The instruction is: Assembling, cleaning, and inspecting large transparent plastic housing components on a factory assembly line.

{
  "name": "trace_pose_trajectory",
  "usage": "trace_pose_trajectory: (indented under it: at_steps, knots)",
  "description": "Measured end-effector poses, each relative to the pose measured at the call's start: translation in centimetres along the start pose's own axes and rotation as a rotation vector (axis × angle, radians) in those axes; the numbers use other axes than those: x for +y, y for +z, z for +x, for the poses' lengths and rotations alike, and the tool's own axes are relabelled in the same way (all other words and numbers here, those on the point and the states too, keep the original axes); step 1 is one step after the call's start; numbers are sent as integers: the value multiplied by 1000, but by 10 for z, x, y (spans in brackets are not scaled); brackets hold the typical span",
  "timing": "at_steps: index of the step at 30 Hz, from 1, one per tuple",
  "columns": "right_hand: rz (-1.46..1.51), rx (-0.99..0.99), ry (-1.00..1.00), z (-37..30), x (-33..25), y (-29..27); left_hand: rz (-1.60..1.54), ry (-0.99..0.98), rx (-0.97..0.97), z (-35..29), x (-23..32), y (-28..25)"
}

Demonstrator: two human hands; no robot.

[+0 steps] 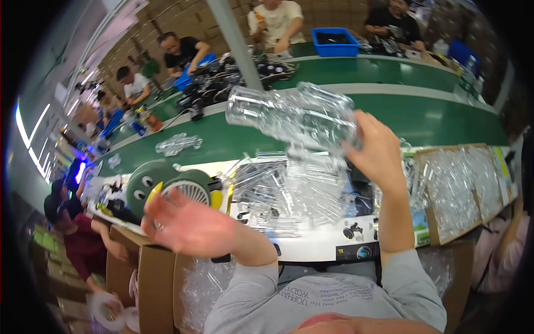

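Observation:
My right hand (378, 147) grips the right end of a clear plastic shell (295, 114), raised above the bench and partly over the green belt; it could be several stacked pieces, but I cannot tell. Beneath it lies a heap of clear plastic pieces (311, 189), some long and thin. My left hand (192, 228) is slightly blurred, fingers apart, holding nothing. It is in front of a green fan with a cartoon face (146, 182) and a yellow beak, hiding part of it.
To the right stands a cardboard box (431, 195) of clear plastic pieces. A loose clear piece (179, 145) lies on the green belt (389, 111). Across the belt rise a grey post (236, 42) and a blue bin (335, 51). People work on the far side and at left.

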State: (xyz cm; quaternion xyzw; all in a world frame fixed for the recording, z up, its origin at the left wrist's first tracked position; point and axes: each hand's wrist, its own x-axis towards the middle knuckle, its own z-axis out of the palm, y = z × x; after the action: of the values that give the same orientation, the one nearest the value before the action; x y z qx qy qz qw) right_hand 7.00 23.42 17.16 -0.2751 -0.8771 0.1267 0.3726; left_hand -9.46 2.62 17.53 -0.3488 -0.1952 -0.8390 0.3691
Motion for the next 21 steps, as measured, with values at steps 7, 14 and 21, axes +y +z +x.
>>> trace_pose_trajectory:
  at_steps: [7, 14, 21]
  knots:
    - [-399, -179, 97, 84, 74, 58, -291, 126, 73, -2, 12, -3]
    - [-643, -437, 40, 104, 142, 127, -291, 99, -8, 4, 16, -21]
    - [-602, -539, -58, 98, 223, 133, -455, -260, 90, -7, -6, -5]
